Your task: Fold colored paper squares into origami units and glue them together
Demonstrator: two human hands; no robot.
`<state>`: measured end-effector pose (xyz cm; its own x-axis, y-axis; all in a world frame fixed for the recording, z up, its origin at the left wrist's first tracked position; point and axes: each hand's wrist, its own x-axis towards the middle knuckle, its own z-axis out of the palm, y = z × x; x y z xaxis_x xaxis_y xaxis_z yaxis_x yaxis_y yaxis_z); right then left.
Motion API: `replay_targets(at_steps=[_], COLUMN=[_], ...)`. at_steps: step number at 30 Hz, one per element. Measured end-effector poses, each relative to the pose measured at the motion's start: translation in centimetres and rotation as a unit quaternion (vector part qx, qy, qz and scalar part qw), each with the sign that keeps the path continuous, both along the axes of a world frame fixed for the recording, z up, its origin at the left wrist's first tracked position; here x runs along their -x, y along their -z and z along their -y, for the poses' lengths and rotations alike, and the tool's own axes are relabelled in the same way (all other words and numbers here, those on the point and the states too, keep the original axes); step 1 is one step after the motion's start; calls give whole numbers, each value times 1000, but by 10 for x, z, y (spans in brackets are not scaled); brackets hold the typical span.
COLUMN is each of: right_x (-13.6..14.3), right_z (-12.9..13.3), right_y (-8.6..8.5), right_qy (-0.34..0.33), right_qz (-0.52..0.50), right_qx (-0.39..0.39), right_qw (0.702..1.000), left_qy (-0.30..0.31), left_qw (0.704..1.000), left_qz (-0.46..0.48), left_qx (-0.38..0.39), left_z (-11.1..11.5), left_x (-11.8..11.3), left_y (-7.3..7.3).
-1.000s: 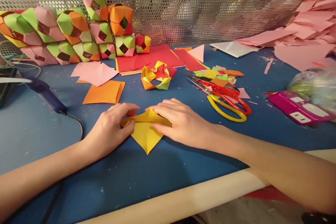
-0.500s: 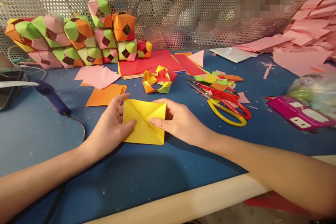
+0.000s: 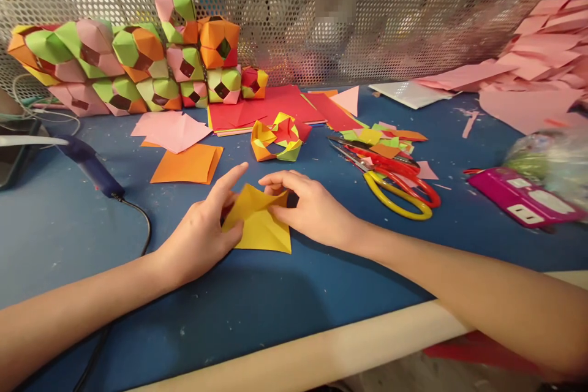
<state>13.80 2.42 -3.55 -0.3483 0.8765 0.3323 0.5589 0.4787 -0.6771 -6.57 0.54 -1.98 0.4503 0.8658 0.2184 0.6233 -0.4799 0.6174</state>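
Left hand (image 3: 202, 236) and right hand (image 3: 312, 211) both on creased yellow paper square (image 3: 260, 226), lying on blue bench (image 3: 257, 306) near front edge. Left fingers pinch left edge, thumb on top, index finger stretched out. Right fingers curled narrow, gripping lifted far corner. Half-built yellow, red and green paper ring (image 3: 277, 138) just beyond. Orange folded sheet (image 3: 187, 165) to left. Red and yellow-handled scissors (image 3: 390, 180) to right, apart from hands.

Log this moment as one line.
left hand: on yellow paper | right hand: folding its top corner | scissors: idle, right
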Motion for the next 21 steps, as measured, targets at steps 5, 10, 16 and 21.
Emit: replay_targets(at_steps=[5, 10, 16, 21], right_x=[-2, -2, -3, -7], right_z=[-1, -1, -2, -5], right_y=[1, 2, 4, 1], right_qy=[-42, -96, -122, -123], right_qz=[50, 71, 100, 124], right_qx=[-87, -140, -175, -182], right_qw=[994, 983, 972, 968], left_qy=[40, 39, 62, 91], left_qw=[999, 999, 996, 987], left_qz=[-1, -22, -41, -91], left_qx=[2, 1, -39, -92], left_z=[1, 1, 1, 0], left_x=[-2, -2, -1, 2], left_y=[1, 2, 6, 7])
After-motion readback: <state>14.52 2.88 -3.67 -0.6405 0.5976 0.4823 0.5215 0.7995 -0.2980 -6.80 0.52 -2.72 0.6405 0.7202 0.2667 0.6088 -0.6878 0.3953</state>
